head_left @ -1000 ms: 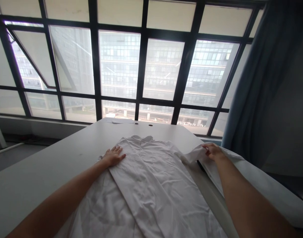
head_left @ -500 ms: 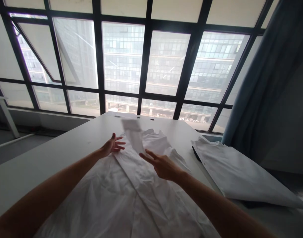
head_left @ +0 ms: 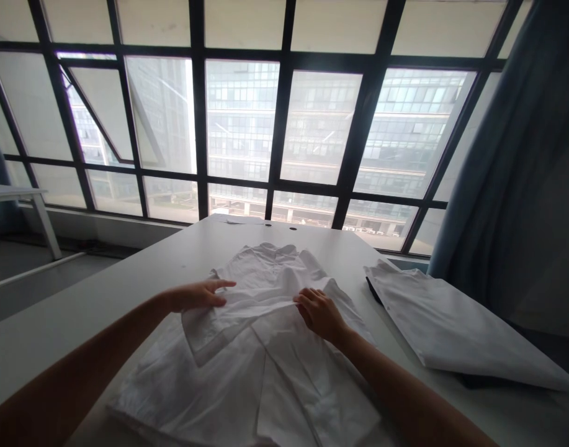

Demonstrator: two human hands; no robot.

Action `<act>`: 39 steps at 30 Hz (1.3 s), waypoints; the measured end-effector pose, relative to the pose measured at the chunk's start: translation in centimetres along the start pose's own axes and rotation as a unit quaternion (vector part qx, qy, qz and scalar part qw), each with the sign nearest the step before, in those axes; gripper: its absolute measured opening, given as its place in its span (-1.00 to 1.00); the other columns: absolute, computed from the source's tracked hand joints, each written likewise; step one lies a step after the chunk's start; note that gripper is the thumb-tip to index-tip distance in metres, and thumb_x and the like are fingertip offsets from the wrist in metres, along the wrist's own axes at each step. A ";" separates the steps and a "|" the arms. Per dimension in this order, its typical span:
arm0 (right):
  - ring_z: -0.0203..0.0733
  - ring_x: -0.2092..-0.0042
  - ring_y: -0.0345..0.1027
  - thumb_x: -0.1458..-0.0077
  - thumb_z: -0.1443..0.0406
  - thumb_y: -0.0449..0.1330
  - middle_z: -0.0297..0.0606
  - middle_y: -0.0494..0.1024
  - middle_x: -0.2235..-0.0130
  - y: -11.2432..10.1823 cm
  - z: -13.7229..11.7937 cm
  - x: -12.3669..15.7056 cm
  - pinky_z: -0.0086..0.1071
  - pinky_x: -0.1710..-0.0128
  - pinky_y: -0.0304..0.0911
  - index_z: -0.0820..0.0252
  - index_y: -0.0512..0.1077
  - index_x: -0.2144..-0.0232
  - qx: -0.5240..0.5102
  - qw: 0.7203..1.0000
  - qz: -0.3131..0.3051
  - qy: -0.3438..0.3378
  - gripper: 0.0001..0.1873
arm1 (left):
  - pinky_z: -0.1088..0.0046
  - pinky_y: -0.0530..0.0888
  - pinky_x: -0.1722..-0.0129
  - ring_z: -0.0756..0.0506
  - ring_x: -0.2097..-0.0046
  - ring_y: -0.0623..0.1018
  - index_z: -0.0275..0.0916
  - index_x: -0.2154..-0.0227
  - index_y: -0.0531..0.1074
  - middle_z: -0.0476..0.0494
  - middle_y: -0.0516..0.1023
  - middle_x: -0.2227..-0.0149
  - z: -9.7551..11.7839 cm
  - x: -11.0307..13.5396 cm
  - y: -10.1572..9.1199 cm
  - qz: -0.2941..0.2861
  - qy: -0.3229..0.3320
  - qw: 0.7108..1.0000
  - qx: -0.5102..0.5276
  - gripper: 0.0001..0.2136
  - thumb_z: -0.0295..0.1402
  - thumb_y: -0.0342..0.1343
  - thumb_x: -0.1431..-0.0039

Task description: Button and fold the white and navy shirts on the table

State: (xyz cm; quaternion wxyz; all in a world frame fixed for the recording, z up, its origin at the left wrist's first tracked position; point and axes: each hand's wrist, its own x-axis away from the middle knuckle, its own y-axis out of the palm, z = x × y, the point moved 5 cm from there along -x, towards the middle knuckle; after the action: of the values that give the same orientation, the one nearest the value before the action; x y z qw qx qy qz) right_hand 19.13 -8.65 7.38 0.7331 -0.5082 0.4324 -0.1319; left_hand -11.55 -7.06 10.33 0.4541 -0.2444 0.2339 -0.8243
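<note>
The fingers of your right hand (head_left: 319, 315) (head_left: 304, 298) are curled close together on a raised fold of the white shirt (head_left: 270, 379), though you can't tell whether they are clamping the cloth or only pressing on it. The fingers of your left hand (head_left: 195, 296) (head_left: 219, 285) lie slightly apart along the same fold, and the pictures don't settle whether they grip it either. A taut band of fabric runs between your hands. The shirt lies face up and crumpled in front of you on the white tabletop (head_left: 139, 261), with its collar (head_left: 271, 254) pointing toward the window. Two small round holes (head_left: 292, 228) mark the tabletop near its far edge. To your right, a flat white folded cloth (head_left: 452, 329) lies well apart from the shirt, with a dark edge (head_left: 373, 290) showing beneath it. Past the tabletop, a black-framed window (head_left: 284, 124) fills the wall and looks onto a glass-fronted building (head_left: 409, 105). A blue-grey curtain (head_left: 479, 174) hangs at the right, and a white table (head_left: 14, 194) stands on the grey floor (head_left: 33, 292) at the left.
</note>
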 end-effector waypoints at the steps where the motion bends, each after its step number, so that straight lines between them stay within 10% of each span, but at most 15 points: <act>1: -0.14 0.23 0.34 -0.33 0.36 -0.01 -0.13 0.51 0.23 -0.2 -0.1 0.1 -0.30 0.17 0.19 0.23 0.46 0.22 -0.007 1.000 0.025 -0.005 -0.76 | 0.31 0.40 -0.09 -0.29 -0.14 0.45 -0.13 -0.19 0.39 -0.20 0.48 -0.15 0.4 0.8 -0.3 -0.027 0.010 0.999 0.014 -0.24 0.07 0.30 0.09; 9: -0.16 0.27 0.32 -0.20 0.43 0.05 -0.19 0.51 0.29 0.6 -2.2 0.2 -0.33 0.24 0.17 0.21 0.43 0.35 -0.030 0.996 -0.030 -0.077 -0.83 | 0.50 0.49 0.35 -0.08 0.38 0.51 -0.21 -0.02 0.57 -0.09 0.61 0.36 1.1 4.1 0.7 -0.254 0.010 0.966 -0.041 -0.36 0.11 0.29 0.05; 15: -0.13 0.25 0.36 0.10 0.48 0.11 -0.20 0.53 0.26 0.8 -1.7 0.6 -0.32 0.24 0.23 0.20 0.48 0.31 -0.086 0.990 -0.075 -0.081 -0.73 | 0.41 0.52 0.44 -0.12 0.42 0.51 -0.12 -0.19 0.42 -0.05 0.55 0.43 -0.2 3.4 1.4 -0.304 -0.045 0.946 -0.105 -0.19 0.03 0.39 0.20; 19: -0.10 0.21 0.39 0.03 0.43 0.11 -0.16 0.55 0.23 0.8 -0.5 0.5 -0.24 0.11 0.26 0.21 0.53 0.30 -0.076 0.994 -0.074 -0.027 -0.75 | 0.34 0.54 0.46 -0.14 0.46 0.52 -0.15 -0.19 0.41 -0.05 0.50 0.50 -1.4 1.9 1.0 -0.217 -0.052 0.961 -0.165 -0.19 0.11 0.31 0.14; 24: 0.01 -0.21 0.22 -0.05 0.42 0.09 -0.04 0.40 -0.19 1.4 4.6 1.2 -0.12 -0.23 0.06 0.26 0.42 -0.12 -0.002 0.990 -0.065 0.125 -0.46 | 0.13 0.43 -0.08 -0.31 -0.02 0.53 -0.21 -0.02 0.54 -0.33 0.56 0.00 0.9 -0.4 2.4 0.087 0.167 0.955 -0.228 -0.40 0.17 0.04 -0.17; 31: -0.02 -0.32 0.09 -0.25 0.35 -0.06 -0.13 0.26 -0.31 3.2 11.2 4.3 -0.03 -0.29 -0.02 0.15 0.35 -0.22 0.025 0.951 -0.186 0.247 -0.47 | -0.01 -0.08 -0.36 -0.38 -0.40 0.03 -0.02 -0.34 0.17 -0.18 0.12 -0.38 0.7 -0.9 8.1 -0.076 0.293 0.915 -0.267 -0.25 0.19 0.07 -0.15; 39: 0.02 -0.26 0.20 -0.23 0.38 0.00 -0.08 0.40 -0.21 0.8 7.2 1.8 0.03 -0.29 -0.08 0.20 0.47 -0.09 0.051 0.969 -0.135 0.200 -0.56 | -0.25 -0.30 -0.28 -0.51 -0.40 -0.19 -0.03 -0.39 -0.01 -0.29 -0.16 -0.43 1.6 -0.4 9.0 -0.103 0.275 0.903 -0.313 -0.03 0.29 0.13 0.02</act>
State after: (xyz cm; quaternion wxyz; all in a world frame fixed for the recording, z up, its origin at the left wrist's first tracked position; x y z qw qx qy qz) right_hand 25.53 -4.86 6.55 0.6320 -0.4868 0.4902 -0.3511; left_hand -4.64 -11.26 6.04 0.1841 -0.1605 0.5687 -0.7854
